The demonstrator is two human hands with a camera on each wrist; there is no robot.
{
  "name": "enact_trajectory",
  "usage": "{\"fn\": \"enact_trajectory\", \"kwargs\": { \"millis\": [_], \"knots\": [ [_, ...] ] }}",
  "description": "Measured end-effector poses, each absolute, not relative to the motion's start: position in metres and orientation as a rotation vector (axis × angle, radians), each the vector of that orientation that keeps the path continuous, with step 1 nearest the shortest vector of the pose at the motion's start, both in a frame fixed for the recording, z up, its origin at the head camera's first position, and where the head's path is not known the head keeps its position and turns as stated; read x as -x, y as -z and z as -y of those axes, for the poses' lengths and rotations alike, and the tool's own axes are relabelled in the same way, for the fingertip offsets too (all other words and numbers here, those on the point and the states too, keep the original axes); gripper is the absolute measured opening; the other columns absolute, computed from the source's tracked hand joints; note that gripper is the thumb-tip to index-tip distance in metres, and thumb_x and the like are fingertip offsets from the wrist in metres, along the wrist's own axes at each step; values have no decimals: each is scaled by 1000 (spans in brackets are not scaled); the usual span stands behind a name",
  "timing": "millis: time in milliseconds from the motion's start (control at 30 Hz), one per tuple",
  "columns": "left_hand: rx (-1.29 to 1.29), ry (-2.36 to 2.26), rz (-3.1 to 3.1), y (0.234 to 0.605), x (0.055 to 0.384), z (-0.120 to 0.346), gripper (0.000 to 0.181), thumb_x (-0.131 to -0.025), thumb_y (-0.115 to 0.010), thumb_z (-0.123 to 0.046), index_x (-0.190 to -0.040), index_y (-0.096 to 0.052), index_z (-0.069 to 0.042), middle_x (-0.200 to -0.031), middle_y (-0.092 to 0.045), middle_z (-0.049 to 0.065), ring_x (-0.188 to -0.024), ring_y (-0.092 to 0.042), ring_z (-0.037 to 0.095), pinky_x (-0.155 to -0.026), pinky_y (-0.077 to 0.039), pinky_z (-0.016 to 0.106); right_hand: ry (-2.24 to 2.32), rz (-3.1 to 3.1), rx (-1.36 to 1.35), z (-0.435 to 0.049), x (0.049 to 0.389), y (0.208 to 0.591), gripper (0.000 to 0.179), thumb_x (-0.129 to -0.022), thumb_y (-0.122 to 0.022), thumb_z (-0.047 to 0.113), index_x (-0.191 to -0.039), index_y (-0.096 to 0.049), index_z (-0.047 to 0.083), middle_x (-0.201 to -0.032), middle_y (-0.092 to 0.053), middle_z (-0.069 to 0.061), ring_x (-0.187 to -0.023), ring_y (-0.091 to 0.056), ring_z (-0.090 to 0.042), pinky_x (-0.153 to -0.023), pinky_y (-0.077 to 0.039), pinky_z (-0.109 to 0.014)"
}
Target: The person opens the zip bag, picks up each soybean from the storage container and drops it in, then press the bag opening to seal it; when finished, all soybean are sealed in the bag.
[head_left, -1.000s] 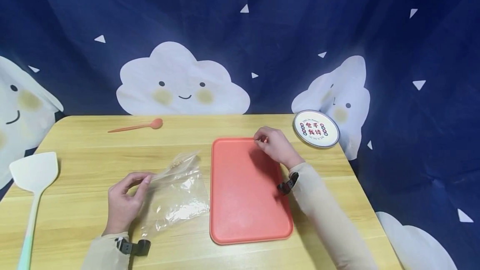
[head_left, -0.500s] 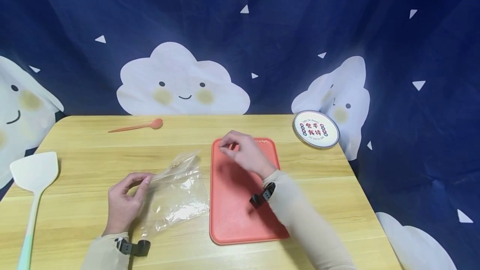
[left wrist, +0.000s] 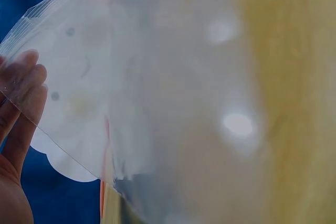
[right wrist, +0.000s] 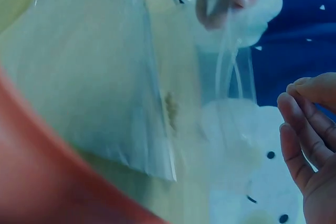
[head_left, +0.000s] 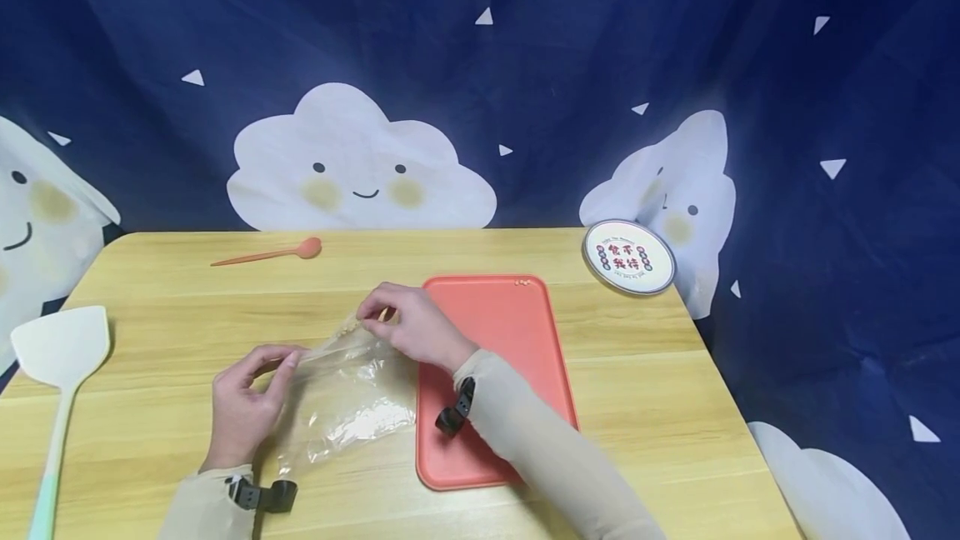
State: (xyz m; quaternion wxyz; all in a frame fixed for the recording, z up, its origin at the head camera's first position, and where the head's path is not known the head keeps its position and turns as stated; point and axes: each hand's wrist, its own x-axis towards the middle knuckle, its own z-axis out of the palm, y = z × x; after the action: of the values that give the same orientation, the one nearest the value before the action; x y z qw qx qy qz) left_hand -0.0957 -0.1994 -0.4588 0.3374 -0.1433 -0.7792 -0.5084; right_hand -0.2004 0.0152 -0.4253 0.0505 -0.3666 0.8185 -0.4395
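Note:
A clear zip bag [head_left: 352, 398] lies over the table left of the red tray [head_left: 498, 332], its mouth edge raised. My left hand [head_left: 251, 398] pinches that edge between thumb and fingers; the left wrist view shows fingers [left wrist: 26, 87] behind the clear film. Small pale grains [right wrist: 170, 111] show through the bag in the right wrist view. My right hand [head_left: 420, 327] is over the bag's far right corner, thumb and fingertips close together. In the right wrist view those fingertips stand apart from the film with nothing seen between them. Several pale grains [head_left: 522, 282] lie at the tray's far right corner.
An orange spoon [head_left: 303, 248] lies at the back left of the wooden table [head_left: 637, 407]. At the left edge lies a white spatula [head_left: 63, 348] with a green handle. A white plate [head_left: 628, 257] with red characters rests at the back right corner.
My right hand has swept left from the tray's far right corner, across the tray, to the bag's corner. The grains on the tray came into view. My left hand keeps its hold.

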Motion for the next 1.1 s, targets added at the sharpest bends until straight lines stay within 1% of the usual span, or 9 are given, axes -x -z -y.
{"fn": "enact_trajectory", "kwargs": {
  "millis": [167,267,333,500,567,700,833,933,1100],
  "knots": [
    [367,1331,2031,460,95,201,19,-74,-64,26,-86,-67,12,-81,-67,27,-84,-65,0,-78,-52,13,1263,-2504,1111,1,199,435,8,-92,-70,10,-100,-70,12,-93,-62,14,-87,-55,4,-78,-46,-8],
    [361,1337,2030,465,96,203,19,-74,-64,26,-86,-68,12,-82,-67,26,-84,-65,0,-79,-52,13,1201,-2523,1134,5,198,439,7,-93,-70,12,-100,-70,13,-95,-63,13,-90,-57,3,-80,-45,-6],
    [354,1334,2035,469,98,204,20,-74,-64,26,-87,-68,11,-82,-67,26,-84,-65,0,-79,-52,12,1194,-2518,1126,4,198,440,8,-93,-70,13,-101,-70,14,-97,-63,14,-91,-57,3,-81,-45,-7],
    [344,1319,2047,476,99,208,21,-74,-64,26,-88,-68,11,-83,-68,25,-85,-65,-2,-79,-51,11,1276,-2490,1077,-8,201,439,13,-94,-69,15,-106,-71,12,-101,-64,14,-95,-57,3,-86,-49,-17],
    [347,1320,2045,474,99,208,21,-74,-64,26,-88,-68,11,-83,-68,26,-85,-65,-2,-79,-51,11,1281,-2509,1075,-16,203,436,14,-94,-68,17,-107,-71,12,-102,-64,14,-96,-57,0,-87,-50,-21],
    [353,1325,2036,470,97,206,20,-74,-64,26,-88,-68,12,-83,-67,27,-85,-65,-1,-79,-52,12,1260,-2576,1042,-40,210,429,14,-94,-68,18,-108,-70,13,-103,-63,12,-97,-57,-5,-85,-53,-29],
    [349,1325,2033,466,96,204,19,-74,-64,25,-88,-67,13,-83,-67,28,-85,-65,-1,-79,-52,12,1257,-2643,969,-70,219,424,13,-93,-69,14,-106,-71,14,-102,-63,10,-97,-58,-11,-84,-52,-35],
    [348,1326,2035,468,96,205,19,-74,-64,25,-88,-67,12,-84,-67,28,-85,-65,-2,-79,-52,12,1223,-2720,931,-94,227,423,13,-92,-69,11,-105,-71,13,-101,-64,8,-97,-60,-17,-84,-52,-36],
    [352,1328,2039,470,96,206,20,-73,-65,26,-88,-67,12,-84,-67,28,-86,-65,-2,-80,-52,12,1013,-2919,919,-133,244,424,13,-89,-72,8,-102,-71,8,-99,-66,1,-96,-62,-20,-86,-52,-36]
  ]
}}
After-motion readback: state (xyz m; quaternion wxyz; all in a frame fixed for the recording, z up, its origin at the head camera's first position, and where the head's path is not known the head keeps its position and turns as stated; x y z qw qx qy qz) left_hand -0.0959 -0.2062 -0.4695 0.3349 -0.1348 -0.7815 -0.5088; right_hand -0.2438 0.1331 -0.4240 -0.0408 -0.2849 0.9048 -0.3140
